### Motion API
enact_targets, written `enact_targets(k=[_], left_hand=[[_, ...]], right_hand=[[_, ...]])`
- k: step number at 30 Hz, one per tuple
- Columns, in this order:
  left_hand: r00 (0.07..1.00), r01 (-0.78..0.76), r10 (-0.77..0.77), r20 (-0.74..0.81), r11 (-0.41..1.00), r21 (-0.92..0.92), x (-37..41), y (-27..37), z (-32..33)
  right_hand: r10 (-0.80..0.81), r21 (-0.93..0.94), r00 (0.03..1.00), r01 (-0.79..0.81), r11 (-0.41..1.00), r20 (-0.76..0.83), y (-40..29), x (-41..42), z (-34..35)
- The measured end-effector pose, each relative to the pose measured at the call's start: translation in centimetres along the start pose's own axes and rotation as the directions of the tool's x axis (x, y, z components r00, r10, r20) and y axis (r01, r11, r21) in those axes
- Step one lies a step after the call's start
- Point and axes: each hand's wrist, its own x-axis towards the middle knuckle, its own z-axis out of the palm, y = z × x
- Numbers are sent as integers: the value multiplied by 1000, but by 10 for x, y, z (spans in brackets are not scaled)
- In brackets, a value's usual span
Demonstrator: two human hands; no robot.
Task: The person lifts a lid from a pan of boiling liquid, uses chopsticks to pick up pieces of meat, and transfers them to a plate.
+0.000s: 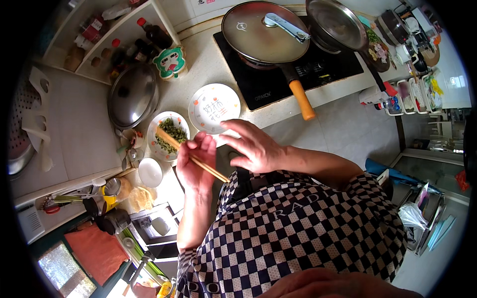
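My left hand, palm turned up, holds a pair of wooden chopsticks under the thumb. Their upper ends lie in line with a patterned plate of chopped green vegetables. To its right, my right hand hovers with fingers apart and nothing in it. Its fingertips are nearest to a white plate decorated with small orange fruits and writing. Part of that plate's near rim is hidden behind my fingers. Whether the fingertips touch the plate, I cannot tell.
A frying pan with a glass lid and an orange-tipped handle sits on a black induction cooktop. A second pan stands right of it. Left are a lidded steel pot, a white bowl and sauce bottles.
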Motion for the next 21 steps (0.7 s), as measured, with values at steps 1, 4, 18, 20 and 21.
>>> enact_targets(k=[1,4,18,20,21], left_hand=[[999,45,-46,-15,999,-20,2,-7,10],[946,309,-317,-61,944,-114,7,-4,28],[942,336,-331,-59,921,196,-23,-6,4],[950,304,-310,-31,903,302,-30,-1,6],[940,276,-333,69,866,417,-31,3,-5]], right_hand=[[-84,38,996,85,996,-36,0,3,4],[-215,-44,977,214,976,-8,-6,20,15],[-181,41,983,182,982,-24,-30,8,26],[-100,98,989,111,989,-105,-33,4,19],[-70,119,987,88,989,-147,-37,6,12]])
